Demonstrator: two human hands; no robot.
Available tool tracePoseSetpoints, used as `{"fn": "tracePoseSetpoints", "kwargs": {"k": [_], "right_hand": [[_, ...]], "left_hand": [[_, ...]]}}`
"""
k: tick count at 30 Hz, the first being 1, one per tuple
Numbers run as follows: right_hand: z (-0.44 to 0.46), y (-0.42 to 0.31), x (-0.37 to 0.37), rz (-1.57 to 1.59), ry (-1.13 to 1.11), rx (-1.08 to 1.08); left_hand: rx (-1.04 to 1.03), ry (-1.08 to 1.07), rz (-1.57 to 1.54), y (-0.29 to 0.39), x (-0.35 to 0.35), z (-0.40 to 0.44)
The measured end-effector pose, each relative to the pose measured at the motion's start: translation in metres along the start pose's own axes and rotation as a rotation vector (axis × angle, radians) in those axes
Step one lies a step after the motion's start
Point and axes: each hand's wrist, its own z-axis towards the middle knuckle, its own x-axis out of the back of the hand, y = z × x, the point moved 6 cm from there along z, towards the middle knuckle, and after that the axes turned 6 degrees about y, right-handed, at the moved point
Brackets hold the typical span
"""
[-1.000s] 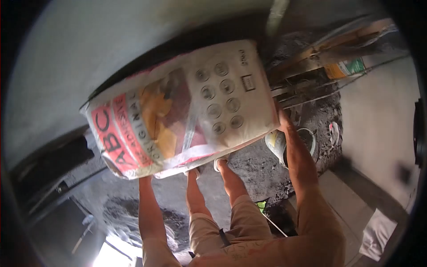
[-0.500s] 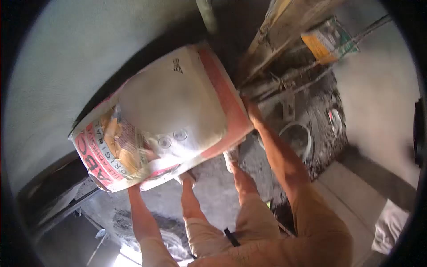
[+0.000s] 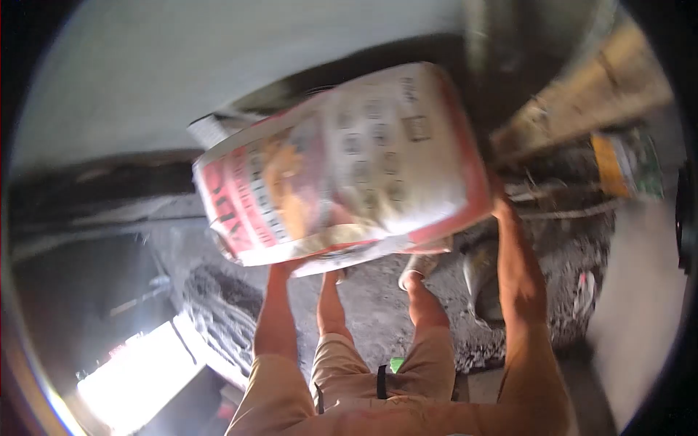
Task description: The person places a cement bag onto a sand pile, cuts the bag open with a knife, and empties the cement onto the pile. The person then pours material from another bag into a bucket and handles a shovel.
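Printed bag (image 3: 363, 167) has levelled: long axis ran 8-to-2 o'clock half a second ago, now closer to 9-to-3. Icon rows back in sight, blurred; only two showed then. Left hand (image 3: 289, 266) nearer centre, toward 8; right hand (image 3: 500, 203) gone from 2 to 3. Pale flap (image 3: 209, 131) now visible behind the bag at 10. Scene swung clockwise: plank (image 3: 589, 91) 1 to 2, yellow-green sack (image 3: 614, 166) 2 to 3, bright patch (image 3: 138, 381) 7 to 8, bigger. White cloth at 4 gone from view.
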Motion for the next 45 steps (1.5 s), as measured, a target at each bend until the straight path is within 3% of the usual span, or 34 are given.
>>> {"fn": "tracePoseSetpoints", "kwargs": {"k": [7, 14, 23, 24, 25, 27, 30, 32, 35, 36, 38, 39, 41, 45], "right_hand": [[0.024, 0.024, 0.020, 0.067, 0.108, -0.042], [-0.061, 0.053, 0.009, 0.075, 0.303, 0.016], [-0.161, 0.126, 0.021, 0.101, 0.470, 0.028], [-0.150, 0.167, 0.036, 0.276, 0.374, -0.038], [-0.146, 0.199, 0.044, 0.450, 0.280, -0.100], [-0.168, 0.232, 0.047, 0.395, 0.297, -0.101], [-0.197, 0.213, 0.026, 0.369, 0.368, -0.158], [-0.190, 0.251, 0.044, 0.488, 0.229, -0.143], [-0.200, 0.254, 0.051, 0.470, 0.255, -0.182], [-0.208, 0.245, 0.046, 0.472, 0.260, -0.204], [-0.234, 0.217, 0.050, 0.263, 0.439, -0.450], [-0.248, 0.180, 0.037, 0.263, 0.438, -0.450], [-0.288, 0.092, 0.011, 0.037, 0.324, -0.323], [-0.311, 0.047, 0.030, 0.160, 0.149, -0.352]], "left_hand": [[-0.064, 0.098, -0.092, -0.056, 0.003, 0.053], [-0.167, 0.109, -0.174, -0.101, 0.022, 0.064], [-0.362, 0.038, -0.052, -0.070, 0.044, 0.051], [-0.404, 0.028, -0.027, -0.067, 0.050, 0.047], [-0.465, -0.095, -0.231, -0.036, 0.048, 0.025], [-0.301, -0.057, -0.183, -0.053, 0.055, 0.006], [-0.130, -0.015, -0.151, -0.074, 0.060, -0.017], [-0.059, 0.010, -0.137, -0.078, 0.057, -0.027], [0.032, 0.039, -0.120, -0.074, 0.051, -0.043], [0.064, 0.049, -0.115, -0.073, 0.052, -0.051], [0.110, 0.063, -0.115, -0.069, 0.054, -0.078], [0.131, 0.073, -0.118, -0.061, 0.058, -0.094], [0.188, 0.089, -0.123, -0.034, 0.070, -0.136], [0.390, 0.054, -0.274, 0.039, 0.094, -0.168]]}}
